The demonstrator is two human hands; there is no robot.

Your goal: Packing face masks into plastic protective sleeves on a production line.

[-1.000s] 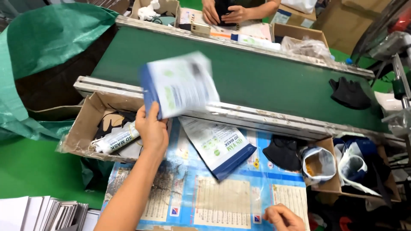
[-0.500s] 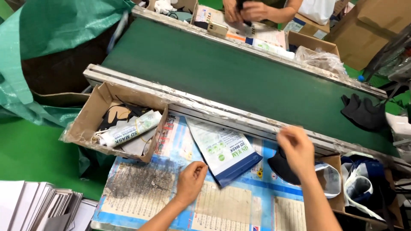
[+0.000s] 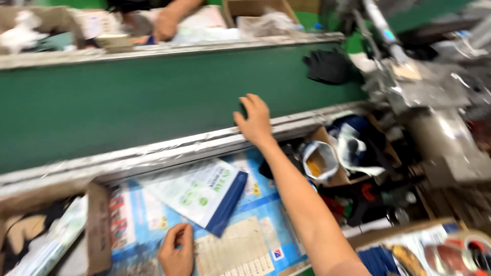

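The person's right hand (image 3: pixel 254 120) reached open-fingered, holding nothing, over the conveyor's metal rail (image 3: pixel 169 148) toward the black glove (image 3: pixel 330 66) on the green belt (image 3: pixel 128 107), while the left hand (image 3: pixel 176 251), loosely curled and empty, rested on the printed sheet (image 3: pixel 240 245) near the blue-and-white pouch (image 3: pixel 199 191).

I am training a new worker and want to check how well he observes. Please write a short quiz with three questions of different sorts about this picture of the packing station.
1. True or false: the right hand holds a pouch.
2. What does the left hand rest on? A) the green conveyor belt B) the blue printed sheet C) the black gloves
3. Fill in: the white pouch with a dark blue edge lies between the two ____.

Key:
1. False; it is empty, fingers spread, at the belt's metal rail.
2. B
3. hands
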